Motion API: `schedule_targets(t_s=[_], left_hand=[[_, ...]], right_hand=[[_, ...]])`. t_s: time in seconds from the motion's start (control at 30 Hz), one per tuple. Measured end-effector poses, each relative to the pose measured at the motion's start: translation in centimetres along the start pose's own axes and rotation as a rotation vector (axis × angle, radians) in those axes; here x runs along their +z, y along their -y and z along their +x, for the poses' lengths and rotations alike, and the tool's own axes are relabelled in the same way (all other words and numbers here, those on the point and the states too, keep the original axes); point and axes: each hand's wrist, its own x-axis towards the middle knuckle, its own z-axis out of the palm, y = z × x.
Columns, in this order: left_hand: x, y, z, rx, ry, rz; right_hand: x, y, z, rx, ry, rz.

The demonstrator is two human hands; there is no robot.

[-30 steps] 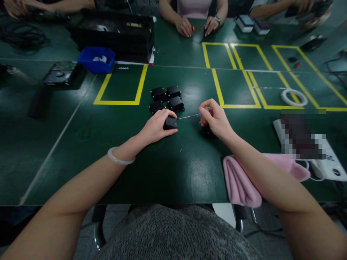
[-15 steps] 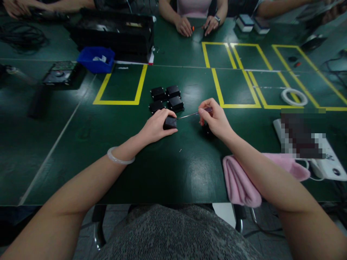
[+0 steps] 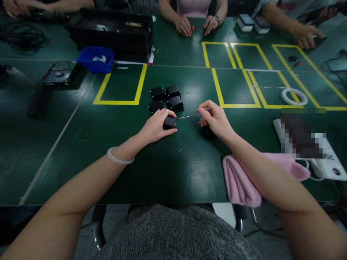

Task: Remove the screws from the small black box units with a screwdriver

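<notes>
My left hand [image 3: 157, 126] is closed around a small black box [image 3: 170, 122] resting on the green table [image 3: 151, 173]. In my right hand [image 3: 213, 116] is a screwdriver [image 3: 189, 116], held in a pinch. Its thin metal shaft points left, and the tip meets the right side of the box. Just beyond my left hand lie several similar black boxes [image 3: 175, 103] in a cluster. Another black part [image 3: 207, 130] shows partly beneath my right hand. A tiny screw [image 3: 180, 150] lies on the table nearer to me.
A folded pink cloth [image 3: 241, 180] lies under my right forearm, beside a white power strip [image 3: 332, 155]. Farther off are a tape roll [image 3: 294, 97], a blue bin [image 3: 97, 59] and a large black case [image 3: 114, 36]. Co-workers' hands [image 3: 184, 27] are across the table.
My right hand has shifted very slightly while the screwdriver stays against the box. At the far right, a co-worker's hand has come down onto a dark object on the table.
</notes>
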Motion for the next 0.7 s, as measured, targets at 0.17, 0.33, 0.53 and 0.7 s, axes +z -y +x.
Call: schedule_targets(t_s=[0.17,0.33,0.53,0.7], left_hand=[[0.08,0.12,0.03,0.009,-0.006,0.010],[0.13,0.07,-0.01,-0.001,-0.005,0.008],[0.20,0.20,-0.05,0.010,-0.013,0.012],[0.14,0.18,-0.03,0.009,-0.010,0.008]], right_hand=[[-0.11,-0.15,-0.01,0.000,0.015,-0.039],[-0.16,-0.30,0.07,-0.026,0.012,-0.009],[-0.08,-0.26,0.00,0.009,0.019,-0.023],[0.03,-0.43,0.01,-0.022,-0.016,-0.001]])
